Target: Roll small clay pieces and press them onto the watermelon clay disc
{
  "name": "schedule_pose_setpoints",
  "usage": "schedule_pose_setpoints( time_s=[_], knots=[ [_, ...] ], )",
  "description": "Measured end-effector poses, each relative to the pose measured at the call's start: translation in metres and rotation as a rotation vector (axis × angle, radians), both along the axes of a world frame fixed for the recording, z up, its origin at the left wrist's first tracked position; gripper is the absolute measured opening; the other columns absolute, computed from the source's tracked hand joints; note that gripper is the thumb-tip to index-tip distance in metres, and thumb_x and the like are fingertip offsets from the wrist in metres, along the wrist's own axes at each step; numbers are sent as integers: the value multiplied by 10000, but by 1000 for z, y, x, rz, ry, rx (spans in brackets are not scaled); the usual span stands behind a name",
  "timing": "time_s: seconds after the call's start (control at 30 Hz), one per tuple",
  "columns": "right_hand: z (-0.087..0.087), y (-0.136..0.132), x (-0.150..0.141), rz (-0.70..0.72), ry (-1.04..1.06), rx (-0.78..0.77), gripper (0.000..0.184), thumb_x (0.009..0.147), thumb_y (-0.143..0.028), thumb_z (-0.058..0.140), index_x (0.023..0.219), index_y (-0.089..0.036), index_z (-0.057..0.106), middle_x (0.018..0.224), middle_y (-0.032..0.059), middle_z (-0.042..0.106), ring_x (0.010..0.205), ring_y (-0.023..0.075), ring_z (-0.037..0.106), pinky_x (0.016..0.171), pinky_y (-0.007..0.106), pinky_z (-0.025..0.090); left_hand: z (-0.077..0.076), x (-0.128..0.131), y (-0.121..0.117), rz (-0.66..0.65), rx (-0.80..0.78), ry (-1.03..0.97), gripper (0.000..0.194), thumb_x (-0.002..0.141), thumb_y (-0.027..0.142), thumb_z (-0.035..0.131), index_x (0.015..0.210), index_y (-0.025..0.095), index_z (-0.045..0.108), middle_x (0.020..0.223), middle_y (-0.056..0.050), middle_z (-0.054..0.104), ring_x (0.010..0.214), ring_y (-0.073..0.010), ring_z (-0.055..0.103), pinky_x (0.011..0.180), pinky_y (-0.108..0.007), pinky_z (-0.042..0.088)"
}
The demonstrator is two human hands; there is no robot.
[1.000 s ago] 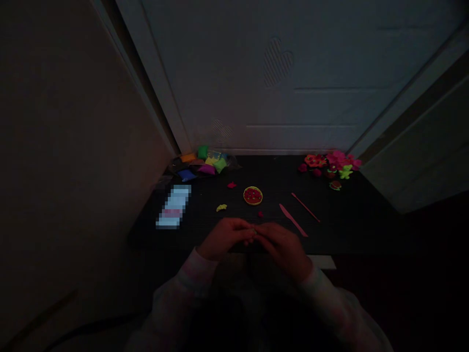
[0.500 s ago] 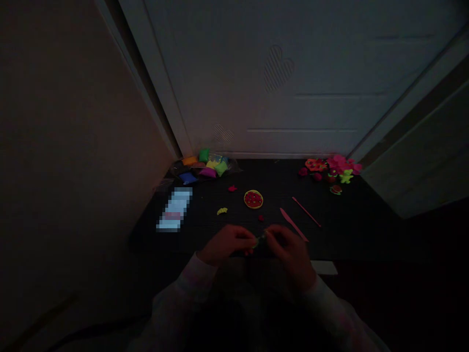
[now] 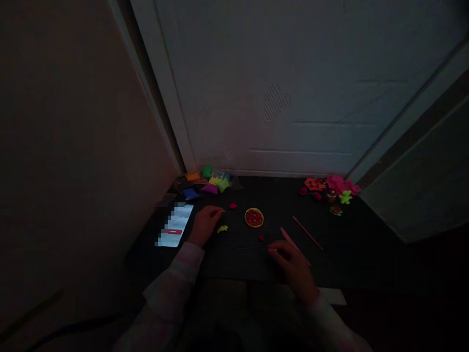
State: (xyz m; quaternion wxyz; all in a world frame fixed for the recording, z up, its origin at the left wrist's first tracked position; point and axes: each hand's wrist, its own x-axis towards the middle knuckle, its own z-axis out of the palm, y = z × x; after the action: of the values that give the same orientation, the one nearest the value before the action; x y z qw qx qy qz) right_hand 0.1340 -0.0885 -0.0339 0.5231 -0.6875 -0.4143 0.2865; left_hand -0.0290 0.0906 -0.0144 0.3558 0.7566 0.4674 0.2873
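Note:
My left hand (image 3: 205, 225) reaches over the left of the dark table, fingertips pinched on a tiny pale bit I cannot identify. Just past those fingertips lies a small red clay piece (image 3: 233, 206), and nearer me a yellow clay piece (image 3: 222, 229). My right hand (image 3: 293, 266) hovers by the table's front, thumb and finger closed on something small and dark. Beside it are a dark red clay lump (image 3: 261, 238) and a pink plastic knife (image 3: 288, 237), partly covered by the hand. A round clay pizza (image 3: 254, 218), red with a yellow rim, rests between my hands.
A lit phone (image 3: 178, 227) lies at the left. Bags of coloured clay (image 3: 210, 188) sit at the back left. Toward the back right are pink clay flowers (image 3: 337, 185), a yellow bear figure (image 3: 345, 197) and a small clay burger (image 3: 336, 210). A thin pink stick (image 3: 308, 233) lies right.
My hands were together at the front edge over a small pale thing. They have parted: the left went forward and left, the right shifted slightly. The view has tilted upward.

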Motion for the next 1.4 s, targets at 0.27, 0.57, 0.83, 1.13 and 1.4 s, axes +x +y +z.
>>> schedule_pose_setpoints(
  time_s=[0.27,0.57,0.83,1.13,1.4],
  knots=[
    [-4,0,-2,37,-17,20,303,809,-393,391,929,-175,563,772,35,644,695,143,595,657,289,474,-23,2,2,-77,196,129,198,733,263,478,831,192,634,884,-44,639,885,-196,539,817,-346,400],
    [-3,-2,-6,49,-210,-30,195,678,-358,592,603,-184,543,558,-9,574,530,143,541,480,256,421,-26,0,3,-102,311,199,242,780,250,427,890,163,624,913,-71,626,895,-196,527,821,-344,398],
    [-5,0,-10,197,-345,41,188,787,-242,446,896,-194,592,906,47,642,854,166,586,768,304,450,-26,0,3,-97,330,221,248,782,244,426,900,137,615,905,-85,618,876,-195,529,805,-342,407],
    [-4,-3,-12,201,-476,41,180,806,-302,447,754,-193,581,734,25,643,681,149,602,611,262,480,-23,0,1,-90,323,233,227,768,235,447,897,149,613,914,-74,619,889,-191,528,818,-326,398],
    [-16,-1,-14,193,-639,64,173,820,-267,420,877,-198,569,809,46,633,748,163,593,658,297,490,-22,-2,1,-36,290,256,239,762,254,457,937,165,594,827,-49,638,787,-179,556,703,-297,438]
  ],
)
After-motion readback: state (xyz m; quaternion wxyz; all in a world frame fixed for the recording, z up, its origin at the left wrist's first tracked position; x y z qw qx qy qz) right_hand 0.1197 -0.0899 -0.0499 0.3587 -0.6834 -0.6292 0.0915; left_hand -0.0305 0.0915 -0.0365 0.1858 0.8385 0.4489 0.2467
